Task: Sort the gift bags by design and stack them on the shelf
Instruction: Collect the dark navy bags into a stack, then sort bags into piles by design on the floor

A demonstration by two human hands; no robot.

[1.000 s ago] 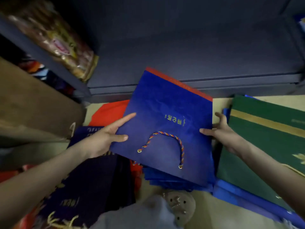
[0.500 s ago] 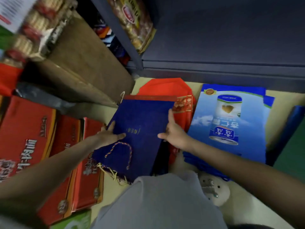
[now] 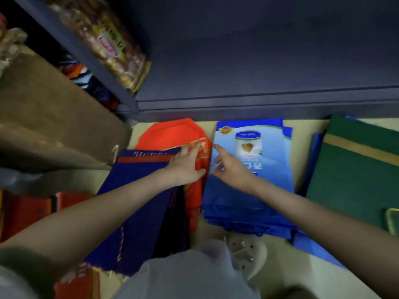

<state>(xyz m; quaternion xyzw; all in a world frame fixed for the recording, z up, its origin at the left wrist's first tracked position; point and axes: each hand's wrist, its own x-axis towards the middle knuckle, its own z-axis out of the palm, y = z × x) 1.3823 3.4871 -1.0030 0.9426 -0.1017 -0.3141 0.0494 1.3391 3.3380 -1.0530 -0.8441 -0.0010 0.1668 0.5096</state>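
floor under the dark shelf (image 3: 259,102) carries the piles. your left hand (image 3: 185,167) lies flat on the navy bags (image 3: 140,201), right hand (image 3: 231,167) loose-fingered over the blue bags (image 3: 248,197), gripping nothing; a careless push could mix them.

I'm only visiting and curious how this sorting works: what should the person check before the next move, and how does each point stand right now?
1. Top navy bag lies on the navy pile: ok; the left hand rests open at its top corner.
2. Navy pile kept apart from the red bags: not ok, it overlaps them.
3. Right hand free: ok, it holds nothing, over the light-blue milk-tin bag.
4. Green bags separate: ok.
5. Designs match deeper in each pile: cannot tell.
6. Piles on the shelf: not ok, they lie on the floor.
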